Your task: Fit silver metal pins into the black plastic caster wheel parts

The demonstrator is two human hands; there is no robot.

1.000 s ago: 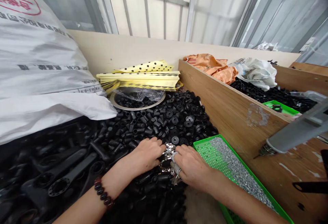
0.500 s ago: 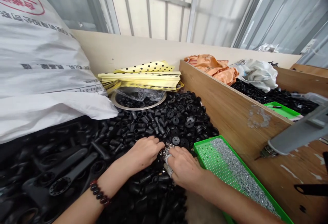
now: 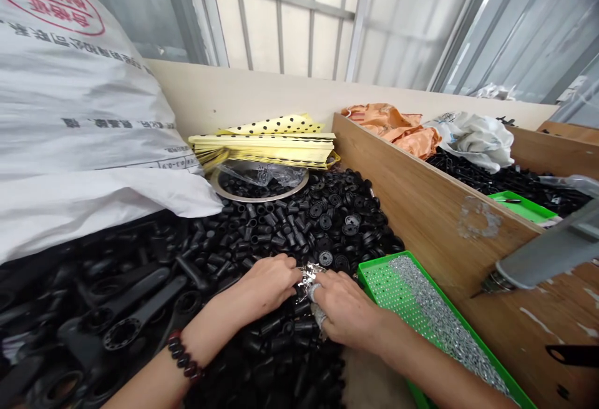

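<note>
Small shiny metal parts point(image 3: 309, 273) lie in a cluster between my two hands, over the heap of black plastic pieces. My left hand point(image 3: 269, 284), with a dark bead bracelet on its wrist, reaches the cluster from the left, its fingers bent and pressed together at the metal. From the right my right hand point(image 3: 346, 309) closes its fingers on the same metal parts. Something whitish wraps one or more of its fingers. My fingertips are partly hidden. Around them lie short black tubes point(image 3: 281, 231) and round black caps point(image 3: 325, 259).
A green perforated tray point(image 3: 381, 290) of small silvery screws stands right of my right hand. Beyond it are a wooden divider point(image 3: 402, 178) and a grey power driver point(image 3: 547, 259). A big white sack point(image 3: 103, 115) and long black handles point(image 3: 145, 309) are left. A metal bowl point(image 3: 262, 198) sits behind.
The view has shifted slightly, so the scene sits a little further right and lower. Both hands stay at the metal parts, and more of the shiny cluster shows between them.
</note>
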